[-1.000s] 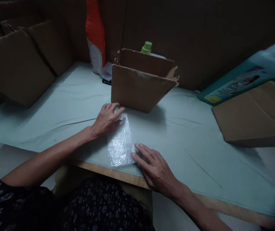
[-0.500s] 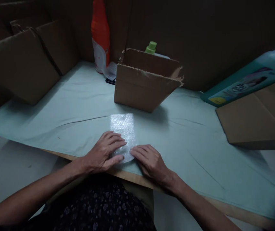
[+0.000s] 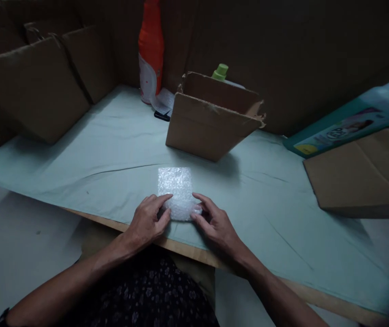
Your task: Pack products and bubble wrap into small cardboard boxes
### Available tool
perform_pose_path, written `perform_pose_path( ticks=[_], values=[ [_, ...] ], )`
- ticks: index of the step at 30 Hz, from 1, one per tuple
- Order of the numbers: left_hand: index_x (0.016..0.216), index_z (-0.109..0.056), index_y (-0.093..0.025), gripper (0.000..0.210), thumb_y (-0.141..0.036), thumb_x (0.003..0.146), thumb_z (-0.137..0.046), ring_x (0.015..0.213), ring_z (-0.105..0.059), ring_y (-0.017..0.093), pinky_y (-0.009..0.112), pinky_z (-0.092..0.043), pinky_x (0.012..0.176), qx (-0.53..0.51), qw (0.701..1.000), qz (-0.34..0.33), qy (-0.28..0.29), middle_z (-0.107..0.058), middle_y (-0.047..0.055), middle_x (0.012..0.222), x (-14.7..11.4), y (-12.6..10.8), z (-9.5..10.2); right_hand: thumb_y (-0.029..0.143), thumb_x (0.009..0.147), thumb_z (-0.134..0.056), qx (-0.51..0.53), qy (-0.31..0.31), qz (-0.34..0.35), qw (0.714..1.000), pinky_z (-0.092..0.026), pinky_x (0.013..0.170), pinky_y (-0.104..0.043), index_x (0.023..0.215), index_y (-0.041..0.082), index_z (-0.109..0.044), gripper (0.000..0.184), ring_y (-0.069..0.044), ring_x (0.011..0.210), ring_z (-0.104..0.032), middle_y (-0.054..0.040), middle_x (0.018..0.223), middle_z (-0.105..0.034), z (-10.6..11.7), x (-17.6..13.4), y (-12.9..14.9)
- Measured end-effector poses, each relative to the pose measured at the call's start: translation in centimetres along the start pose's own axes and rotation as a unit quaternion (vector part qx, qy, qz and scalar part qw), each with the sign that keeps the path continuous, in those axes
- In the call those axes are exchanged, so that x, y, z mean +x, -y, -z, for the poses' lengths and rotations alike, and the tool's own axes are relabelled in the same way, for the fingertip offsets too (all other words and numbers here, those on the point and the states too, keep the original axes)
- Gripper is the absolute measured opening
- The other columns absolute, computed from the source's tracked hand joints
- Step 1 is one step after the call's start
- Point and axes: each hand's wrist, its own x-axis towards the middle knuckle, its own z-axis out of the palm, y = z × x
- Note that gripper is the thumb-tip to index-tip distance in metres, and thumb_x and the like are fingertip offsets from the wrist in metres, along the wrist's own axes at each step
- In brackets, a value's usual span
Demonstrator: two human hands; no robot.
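A sheet of clear bubble wrap point(image 3: 175, 181) lies flat near the front edge of the table, its near part looking folded over. My left hand point(image 3: 150, 218) grips the near left side, thumb and index finger curved over it. On the near right side, my right hand point(image 3: 215, 220) holds the wrap between thumb and fingers. The undersides of the fingers are partly hidden. Whether anything lies inside the wrap cannot be made out.
Behind the wrap stands an open cardboard box point(image 3: 201, 125), with a green-capped bottle point(image 3: 221, 71) behind it. An orange bottle point(image 3: 151, 50) and a dark flat object point(image 3: 162, 116) are further left. Cardboard boxes point(image 3: 34, 86) line the left; another box point(image 3: 361, 172) and a teal jug point(image 3: 337, 127) stand right.
The near end of the bubble wrap has been folded away from me, so the piece looks shorter. My hands went from lying on it to gripping its two sides. The view shifted slightly.
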Motion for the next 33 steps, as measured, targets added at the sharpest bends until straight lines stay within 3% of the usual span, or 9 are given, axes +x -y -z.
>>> perform_pose_path(
  ticks=[3,8,12,17,20,23,27,30,33],
  values=[
    [0.127,-0.062,-0.018,0.035,-0.023,0.094,-0.054,0.07,-0.058,0.017,0.033,-0.051,0.068,0.054,0.998,-0.015,-0.032,-0.062,0.001,0.075,0.0,0.2,-0.3,0.027,0.094,-0.06,0.008,-0.02,-0.014,1.0,-0.051,0.056,-0.027,0.136,0.018,-0.055,0.044,-0.014,0.059,-0.059,0.0021,0.071,-0.064,-0.6,1.0,-0.2],
    [0.133,-0.057,-0.019,0.042,-0.022,0.091,-0.056,0.071,-0.058,0.02,0.035,-0.051,0.072,0.141,0.99,-0.012,-0.017,-0.062,0.001,0.075,0.3,0.2,-0.7,0.025,0.095,-0.063,-0.185,-0.134,0.161,0.96,-0.055,0.077,-0.039,0.133,0.022,-0.058,0.039,-0.023,0.086,-0.069,-0.0094,0.104,-0.073,0.0,0.0,0.1],
    [0.133,-0.056,-0.019,0.039,-0.021,0.094,-0.055,0.078,-0.061,0.022,0.039,-0.053,0.076,0.153,0.988,-0.014,-0.007,-0.066,0.004,0.082,0.5,0.0,-0.7,0.019,0.094,-0.061,-0.301,-0.047,0.284,0.909,-0.049,0.095,-0.048,0.13,0.02,-0.062,0.035,-0.03,0.119,-0.063,-0.014,0.128,-0.07,-0.1,-0.7,0.3],
    [0.139,-0.05,-0.017,0.051,-0.034,0.094,-0.064,0.127,-0.052,0.035,0.053,-0.047,0.104,0.13,0.985,-0.112,-0.029,-0.056,0.02,0.139,-0.6,-0.6,0.6,0.015,0.101,-0.05,-0.259,-0.023,0.262,0.93,-0.052,0.091,-0.045,0.123,0.018,-0.066,0.028,-0.025,0.107,-0.068,-0.0106,0.116,-0.076,-0.8,0.7,0.1],
    [0.142,-0.048,-0.023,0.044,-0.02,0.098,-0.055,0.115,-0.06,0.027,0.05,-0.048,0.103,0.066,0.988,-0.141,0.023,-0.067,0.011,0.125,-1.1,-0.7,1.3,0.021,0.103,-0.05,-0.15,0.015,0.183,0.972,-0.056,0.084,-0.039,0.125,0.022,-0.065,0.027,-0.021,0.094,-0.07,-0.0063,0.107,-0.078,-0.2,0.8,0.6],
    [0.141,-0.048,-0.025,0.044,-0.018,0.098,-0.053,0.097,-0.066,0.021,0.041,-0.054,0.089,0.011,0.997,-0.073,0.038,-0.073,0.006,0.108,-0.4,-0.2,1.4,0.026,0.104,-0.05,-0.123,0.015,0.121,0.985,-0.057,0.085,-0.039,0.126,0.025,-0.065,0.027,-0.021,0.098,-0.07,-0.006,0.112,-0.076,0.5,0.5,1.1],
    [0.142,-0.049,-0.021,0.047,-0.023,0.096,-0.055,0.089,-0.066,0.022,0.039,-0.053,0.083,0.071,0.997,-0.012,0.032,-0.073,0.006,0.099,2.0,0.9,0.8,0.031,0.1,-0.056,-0.25,-0.077,0.203,0.944,-0.052,0.091,-0.047,0.127,0.019,-0.063,0.03,-0.029,0.11,-0.064,-0.0143,0.124,-0.07,0.2,0.5,1.0],
    [0.139,-0.052,-0.019,0.045,-0.026,0.095,-0.056,0.094,-0.064,0.024,0.043,-0.052,0.087,0.121,0.993,0.001,-0.008,-0.07,0.009,0.105,2.8,1.2,0.6,0.029,0.097,-0.061,-0.332,-0.038,0.237,0.912,-0.048,0.093,-0.048,0.126,0.016,-0.063,0.032,-0.031,0.114,-0.06,-0.0162,0.126,-0.068,-0.5,1.3,0.7],
    [0.14,-0.052,-0.021,0.05,-0.034,0.093,-0.061,0.095,-0.062,0.023,0.042,-0.053,0.085,0.028,0.995,0.062,-0.075,-0.065,0.009,0.11,1.7,0.5,1.0,0.024,0.098,-0.058,-0.35,-0.025,0.233,0.907,-0.046,0.092,-0.045,0.123,0.018,-0.065,0.026,-0.029,0.111,-0.06,-0.0135,0.122,-0.071,-0.8,2.7,0.3]
  ],
)
